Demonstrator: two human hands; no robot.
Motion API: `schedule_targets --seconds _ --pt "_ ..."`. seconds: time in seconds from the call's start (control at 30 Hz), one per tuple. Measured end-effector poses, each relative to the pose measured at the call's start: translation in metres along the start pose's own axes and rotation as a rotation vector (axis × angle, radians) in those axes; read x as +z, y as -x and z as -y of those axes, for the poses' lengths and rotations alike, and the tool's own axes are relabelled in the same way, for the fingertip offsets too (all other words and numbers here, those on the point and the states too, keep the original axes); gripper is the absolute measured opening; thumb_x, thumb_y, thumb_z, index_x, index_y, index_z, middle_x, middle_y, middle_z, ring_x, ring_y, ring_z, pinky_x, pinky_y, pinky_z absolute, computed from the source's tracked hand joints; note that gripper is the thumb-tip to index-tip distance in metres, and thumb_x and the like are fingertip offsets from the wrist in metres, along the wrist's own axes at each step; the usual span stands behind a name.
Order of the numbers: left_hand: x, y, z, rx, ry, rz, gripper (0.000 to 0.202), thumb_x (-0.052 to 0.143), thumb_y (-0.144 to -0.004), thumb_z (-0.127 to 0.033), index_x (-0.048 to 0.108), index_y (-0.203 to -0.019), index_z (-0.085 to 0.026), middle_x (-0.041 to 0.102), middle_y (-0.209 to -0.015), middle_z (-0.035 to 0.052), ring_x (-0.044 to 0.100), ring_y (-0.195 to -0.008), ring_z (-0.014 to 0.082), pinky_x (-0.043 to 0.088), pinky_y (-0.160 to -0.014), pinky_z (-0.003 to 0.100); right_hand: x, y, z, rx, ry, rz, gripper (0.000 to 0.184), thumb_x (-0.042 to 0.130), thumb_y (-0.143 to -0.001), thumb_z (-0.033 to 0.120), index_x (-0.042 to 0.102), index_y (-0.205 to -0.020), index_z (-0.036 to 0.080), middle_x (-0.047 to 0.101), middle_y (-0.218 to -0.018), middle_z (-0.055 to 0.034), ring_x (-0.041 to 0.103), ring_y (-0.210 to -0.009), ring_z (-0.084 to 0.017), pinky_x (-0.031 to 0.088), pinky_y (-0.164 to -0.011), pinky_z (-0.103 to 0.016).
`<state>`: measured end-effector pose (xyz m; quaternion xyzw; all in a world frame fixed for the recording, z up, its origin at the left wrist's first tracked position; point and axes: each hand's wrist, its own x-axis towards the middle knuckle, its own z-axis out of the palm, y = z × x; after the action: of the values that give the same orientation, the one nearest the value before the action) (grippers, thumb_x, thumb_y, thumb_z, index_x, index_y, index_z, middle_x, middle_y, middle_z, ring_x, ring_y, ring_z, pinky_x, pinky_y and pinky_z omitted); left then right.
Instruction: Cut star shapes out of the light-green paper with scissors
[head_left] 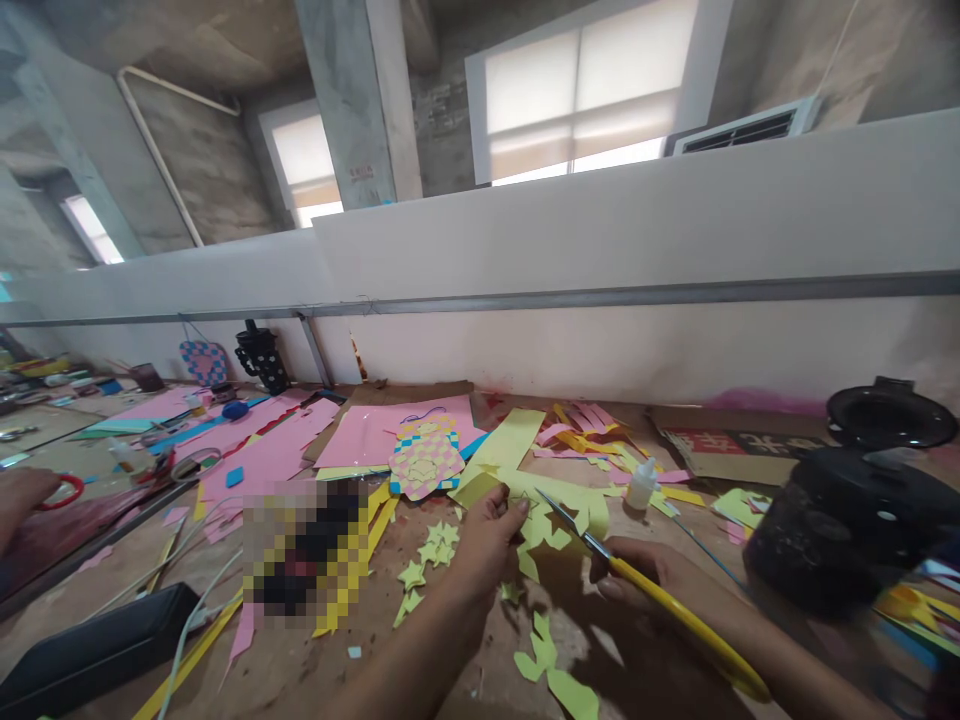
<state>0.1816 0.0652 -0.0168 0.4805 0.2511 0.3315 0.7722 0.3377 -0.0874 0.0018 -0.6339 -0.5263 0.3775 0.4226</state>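
Note:
My left hand [487, 535] pinches a piece of yellow paper [519, 508] between thumb and fingers, with a star outline visible on it. In my right hand [637, 568] is a pair of scissors [675, 612] with a long yellow handle. Their metal blades point up and left, close to the paper; whether they touch it I cannot tell. Left of my left hand lie several cut yellow paper stars [439, 545]. Beneath and beside my hands are yellow scraps [536, 655]. Behind them a checkered pink and yellow paper craft [426, 455] lies on pink sheets.
A small glue bottle [642, 485] stands behind my right hand. To the right is a black lidded container [840, 530]. A black power strip [105, 645] with white cables lies at left. At the left edge, another person's hand [22, 500] holds red-handled scissors [66, 492].

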Motion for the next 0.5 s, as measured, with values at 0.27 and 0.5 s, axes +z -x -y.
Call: schedule_targets --seconds 0.27,0.5 --pt "-0.007 -0.004 -0.007 -0.023 -0.071 0.219 0.053 0.086 -0.063 -0.037 0.07 -0.11 -0.016 0.074 -0.088 0.0073 0.065 -0.071 0.0168 0.048 -0.068 0.027 -0.002 0.004 0.011 -0.018 -0.011 0.067 0.042 0.073 -0.076 0.061 0.077 -0.095 0.023 0.074 -0.087 -0.0025 0.065 -0.089 -0.029 0.053 -0.083 -0.034" --pt "-0.013 0.0 -0.023 -0.023 -0.208 0.336 0.04 0.077 -0.073 -0.029 0.069 -0.111 -0.017 0.072 -0.093 0.0061 0.061 -0.074 0.0155 0.044 -0.07 0.026 0.0 0.004 0.015 -0.026 -0.056 0.118 0.045 0.073 -0.077 0.061 0.077 -0.102 0.023 0.073 -0.088 -0.0022 0.064 -0.087 -0.026 0.052 -0.085 -0.032"
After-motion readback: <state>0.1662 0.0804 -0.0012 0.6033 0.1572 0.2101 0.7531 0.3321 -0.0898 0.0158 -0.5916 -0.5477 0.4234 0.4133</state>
